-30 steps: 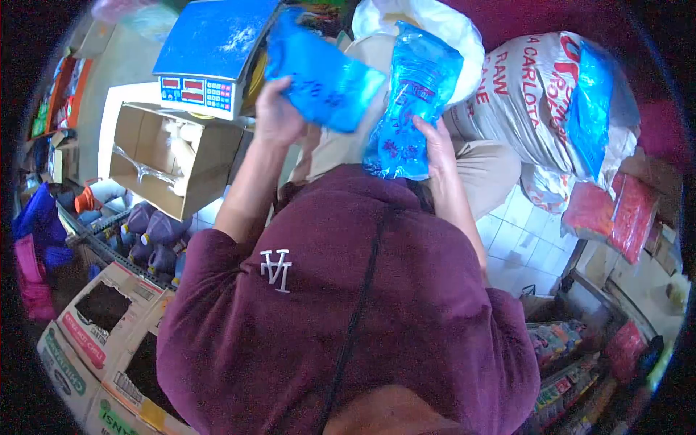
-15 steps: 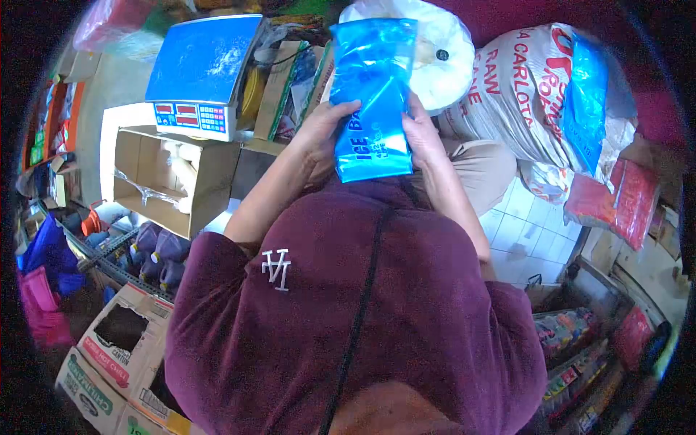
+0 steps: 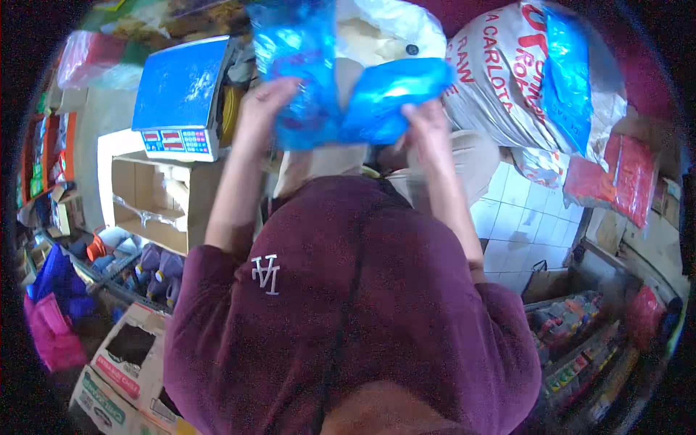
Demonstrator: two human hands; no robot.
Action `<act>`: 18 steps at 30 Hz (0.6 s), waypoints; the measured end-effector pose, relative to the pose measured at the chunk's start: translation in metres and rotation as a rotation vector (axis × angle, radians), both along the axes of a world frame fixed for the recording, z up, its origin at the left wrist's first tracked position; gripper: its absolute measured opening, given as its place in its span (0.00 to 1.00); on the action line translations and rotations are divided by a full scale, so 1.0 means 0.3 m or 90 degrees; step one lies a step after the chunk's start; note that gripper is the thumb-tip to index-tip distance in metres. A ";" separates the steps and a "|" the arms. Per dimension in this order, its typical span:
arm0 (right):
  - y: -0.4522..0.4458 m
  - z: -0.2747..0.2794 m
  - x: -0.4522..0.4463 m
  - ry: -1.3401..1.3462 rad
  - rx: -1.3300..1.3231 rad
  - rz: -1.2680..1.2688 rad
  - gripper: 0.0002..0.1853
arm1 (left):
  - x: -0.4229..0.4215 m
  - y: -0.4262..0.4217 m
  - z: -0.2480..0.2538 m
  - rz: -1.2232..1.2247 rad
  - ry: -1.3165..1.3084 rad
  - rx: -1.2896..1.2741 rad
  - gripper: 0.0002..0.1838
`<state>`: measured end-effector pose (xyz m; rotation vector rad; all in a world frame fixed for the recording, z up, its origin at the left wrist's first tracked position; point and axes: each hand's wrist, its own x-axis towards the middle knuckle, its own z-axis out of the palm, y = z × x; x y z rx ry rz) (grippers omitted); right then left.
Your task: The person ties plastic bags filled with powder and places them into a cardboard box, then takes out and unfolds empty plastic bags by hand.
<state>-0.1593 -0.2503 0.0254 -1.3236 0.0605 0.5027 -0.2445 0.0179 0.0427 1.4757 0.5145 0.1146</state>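
Note:
My left hand (image 3: 270, 104) pinches a shiny blue plastic ice bag (image 3: 293, 43), which hangs upright in front of my lap. Between the fingers of my right hand (image 3: 428, 125) is a second piece of blue plastic bag (image 3: 395, 94), tilted toward the upper right. The two blue pieces come close together low in the middle; whether they touch there I cannot tell. Motion blurs both hands and the print on the plastic. Just behind them stands an open white plastic bag (image 3: 388, 32) with pale contents and a small dark round spot on it.
A blue-topped digital scale (image 3: 181, 90) stands at left above an open cardboard box (image 3: 148, 199). To the right is a large printed sack (image 3: 493, 76) with more blue plastic (image 3: 569, 80) on it. A red packet (image 3: 616, 177) and dark bottles (image 3: 159, 272) lie farther out.
My hands have moved apart, left hand to the left and right hand slightly up. The blue plastic, one flat stack before, now shows as two spread pieces. The view has shifted slightly.

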 end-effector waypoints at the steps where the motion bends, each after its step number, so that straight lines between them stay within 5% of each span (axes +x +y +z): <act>1: -0.035 0.019 0.014 -0.044 0.092 -0.062 0.19 | -0.012 0.052 0.069 0.030 -0.007 0.130 0.13; 6: -0.320 -0.029 0.084 -0.025 0.052 -0.205 0.15 | -0.131 0.380 0.039 0.086 -0.029 0.505 0.12; 9: -0.366 -0.047 0.056 -0.024 0.066 -0.246 0.14 | -0.167 0.300 0.046 -0.027 0.274 0.527 0.12; 10: -0.383 -0.066 0.049 -0.041 0.055 -0.233 0.16 | -0.193 0.319 -0.072 -0.089 0.145 0.661 0.12; 18: -0.317 0.000 0.021 0.020 0.081 -0.211 0.11 | -0.195 0.214 -0.552 -0.211 0.398 0.703 0.11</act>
